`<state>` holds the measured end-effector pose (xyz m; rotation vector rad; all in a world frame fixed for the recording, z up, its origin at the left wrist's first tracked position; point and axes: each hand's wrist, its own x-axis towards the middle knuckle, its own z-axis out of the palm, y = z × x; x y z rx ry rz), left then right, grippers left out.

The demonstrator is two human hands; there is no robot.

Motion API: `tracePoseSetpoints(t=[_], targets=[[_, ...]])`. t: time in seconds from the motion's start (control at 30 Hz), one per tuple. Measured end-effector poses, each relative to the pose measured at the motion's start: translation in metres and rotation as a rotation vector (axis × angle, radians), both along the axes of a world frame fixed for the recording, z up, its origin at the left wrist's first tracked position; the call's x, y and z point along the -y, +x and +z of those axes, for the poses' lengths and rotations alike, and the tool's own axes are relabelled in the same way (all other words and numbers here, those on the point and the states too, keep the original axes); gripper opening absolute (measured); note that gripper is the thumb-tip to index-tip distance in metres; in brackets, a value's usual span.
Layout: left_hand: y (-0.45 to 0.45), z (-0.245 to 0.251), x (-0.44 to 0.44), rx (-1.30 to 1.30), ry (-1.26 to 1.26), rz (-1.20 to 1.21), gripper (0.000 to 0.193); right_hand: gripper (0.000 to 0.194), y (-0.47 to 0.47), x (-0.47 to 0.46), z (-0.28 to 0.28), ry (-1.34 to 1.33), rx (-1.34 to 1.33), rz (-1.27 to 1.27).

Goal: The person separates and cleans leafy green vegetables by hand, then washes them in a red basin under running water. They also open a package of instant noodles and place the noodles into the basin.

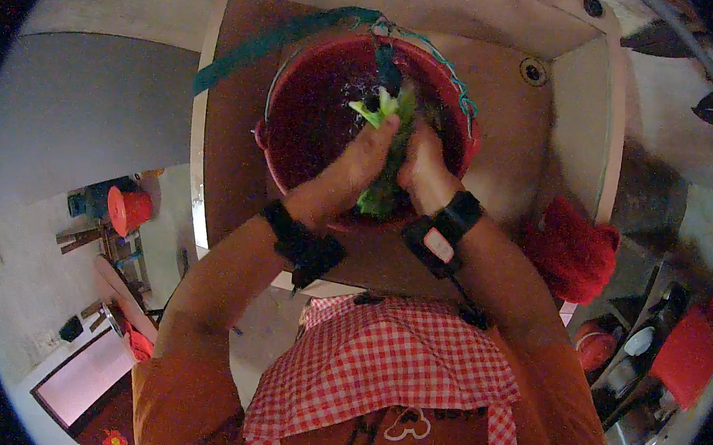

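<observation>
A leafy green vegetable (394, 156) with pale cut stems is held over a red plastic bucket (273, 158), its leaves hanging towards me. My left hand (372, 147) grips it near the stems, thumb along them. On its other side, my right hand (429, 159) is blurred and lies against the leaves; whether its fingers close on them is hard to tell. Water with splashes shows in the bucket, beyond my left hand. A dark green strip or hose (291, 29) runs over the bucket's far rim, its end hanging above the vegetable. Both wrists wear black straps with devices.
The bucket stands in a tiled sink basin (503, 146) with a round drain (533, 71) at the far right. A red cloth (573, 251) hangs over the near right edge. Green netting or string hangs on the bucket's right rim. Pots and bowls stand on a rack at the right.
</observation>
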<state>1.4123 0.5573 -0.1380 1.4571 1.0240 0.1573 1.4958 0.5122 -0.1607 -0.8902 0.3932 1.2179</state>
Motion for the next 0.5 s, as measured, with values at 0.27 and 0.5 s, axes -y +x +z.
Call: tracePoseSetpoints(t=[0.27,0.5], targets=[[-0.023,0.013,-0.002,-0.317,0.548,-0.291,0.069,0.039,0.002,0.014,0.056,0.227,0.1,0.274],[-0.027,0.085,0.021,-0.373,0.824,-0.566,0.083,0.032,0.004,0.023,0.077,0.314,0.186,0.312]])
